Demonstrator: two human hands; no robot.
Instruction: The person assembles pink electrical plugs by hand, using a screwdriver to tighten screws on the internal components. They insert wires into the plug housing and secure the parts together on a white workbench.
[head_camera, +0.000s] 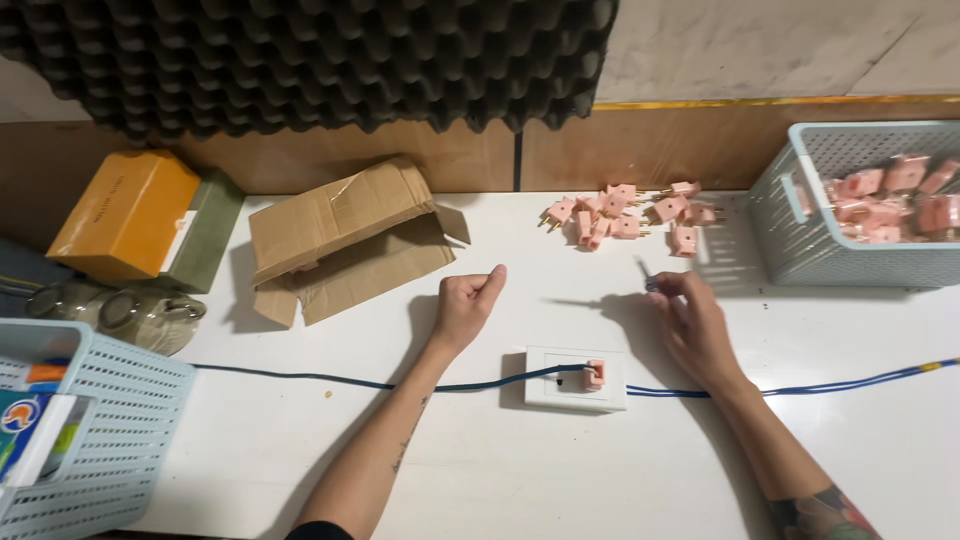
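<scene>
My left hand (468, 303) rests on the white table (500, 470) with its fingers curled shut, holding nothing I can see. My right hand (690, 320) is to the right of it, pinching a small thin tool (647, 276) with a bluish tip between its fingers. Between and just below both hands lies a white socket plate (560, 392) with a pink plug (594, 375) pushed into it. A blue cable (330, 379) runs left and right from the plate. A heap of several pink plugs (620, 215) lies at the table's far edge.
A pale blue basket (800, 240) with more pink plugs stands at the right. Another pale blue basket (110, 440) is at the near left. A flattened cardboard box (340, 235), an orange box (125, 212) and a grey-green teapot (135, 315) lie at the left. Dark foam (300, 60) lines the wall.
</scene>
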